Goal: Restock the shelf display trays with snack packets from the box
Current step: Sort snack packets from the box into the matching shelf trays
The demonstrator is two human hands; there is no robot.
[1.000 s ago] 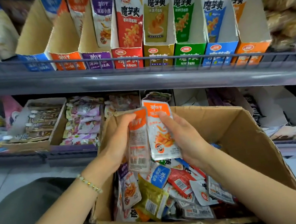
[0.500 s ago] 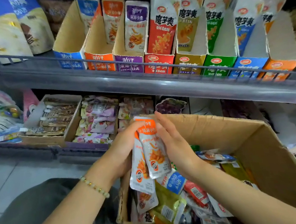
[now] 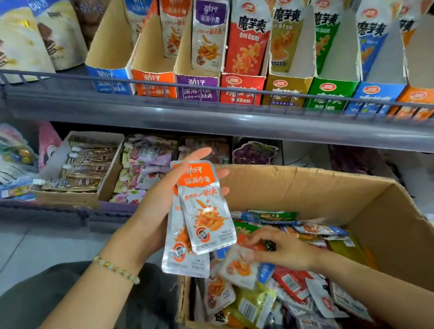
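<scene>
- The left hand (image 3: pixel 159 201) holds two orange packets (image 3: pixel 207 208) upright, just above the right hand.
- The right hand (image 3: pixel 282 250) is down in the box (image 3: pixel 311 181), fingers bent over the loose packets (image 3: pixel 292 282); whether it grips one is unclear.
- The trays (image 3: pixel 154 79) stand above both hands.

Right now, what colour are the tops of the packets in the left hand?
Orange, on the packets in the left hand; head view.

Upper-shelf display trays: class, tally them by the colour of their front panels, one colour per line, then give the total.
Blue trays: 2
Orange trays: 2
Purple tray: 1
Red tray: 1
Yellow tray: 1
Green tray: 1
Total: 8
</scene>
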